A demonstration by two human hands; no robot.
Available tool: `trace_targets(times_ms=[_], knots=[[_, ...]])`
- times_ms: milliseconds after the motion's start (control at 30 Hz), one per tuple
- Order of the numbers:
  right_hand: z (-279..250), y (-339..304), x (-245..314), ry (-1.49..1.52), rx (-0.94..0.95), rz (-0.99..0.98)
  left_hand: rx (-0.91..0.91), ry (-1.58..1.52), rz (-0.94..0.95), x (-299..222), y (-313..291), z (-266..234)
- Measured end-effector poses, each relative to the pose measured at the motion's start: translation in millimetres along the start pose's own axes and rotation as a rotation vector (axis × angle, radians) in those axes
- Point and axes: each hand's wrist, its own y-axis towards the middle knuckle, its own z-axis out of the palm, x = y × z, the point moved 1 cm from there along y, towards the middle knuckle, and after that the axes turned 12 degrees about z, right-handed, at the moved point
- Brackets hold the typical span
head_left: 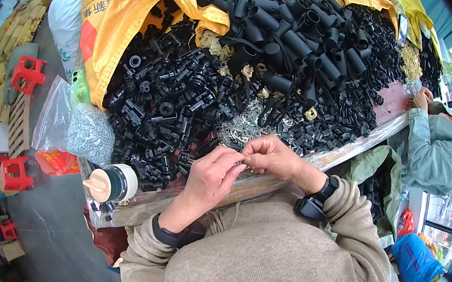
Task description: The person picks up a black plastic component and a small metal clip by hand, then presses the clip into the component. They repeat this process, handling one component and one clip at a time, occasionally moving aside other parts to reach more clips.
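Note:
My left hand (211, 177) and my right hand (276, 157) meet over the table's near edge, thumbs and fingers pinched together. Whatever lies between the fingertips is too small and covered to name. Just beyond them spreads a heap of small silvery metal pieces (248, 122). Left of this, close to my left hand, is a large pile of black plastic parts (178, 93), some with round rings. Small black pieces (333, 120) are heaped beyond my right hand. Farther back lie many black plastic tubes (297, 42).
A cup with a pale lid (105, 183) stands at the table's left corner, beside a clear bag of small metal pieces (91, 133). Yellow woven sacks (122, 21) border the piles. Another person's sleeve (434, 147) is at the right. Red stools (29, 74) stand on the floor at left.

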Motion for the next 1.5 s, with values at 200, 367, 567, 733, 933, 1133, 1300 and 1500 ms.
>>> trace_targets(times_ms=[200,367,567,733,933,1133,1300,1500], knots=[[4.2,-1.0,-3.1,0.166,0.047,0.048,-0.030,-0.068,-0.029,-0.1,-0.2,2.6],[5.2,-4.5,-4.7,0.241,0.074,0.088,-0.080,-0.198,-0.143,0.8,-0.7,7.2],[10.7,-9.8,2.7,0.365,0.126,0.140,-0.153,-0.116,-0.007,0.3,3.3,7.9],[12.2,-10.6,0.7,0.528,0.222,0.187,-0.182,-0.105,0.018,-2.0,5.4,7.4],[15.4,-6.6,-7.2,0.644,0.277,0.180,-0.192,-0.143,0.007,1.3,2.2,6.7],[13.2,-1.8,-7.0,0.506,0.126,0.123,-0.162,-0.103,-0.077,5.7,-5.0,-10.4],[4.8,-5.5,-6.8,0.453,-0.013,0.104,0.101,0.305,0.070,11.4,-11.9,-18.6],[-1.3,-4.3,-16.3,0.383,-0.031,0.071,0.415,0.393,0.014,7.9,-9.8,-15.5]])
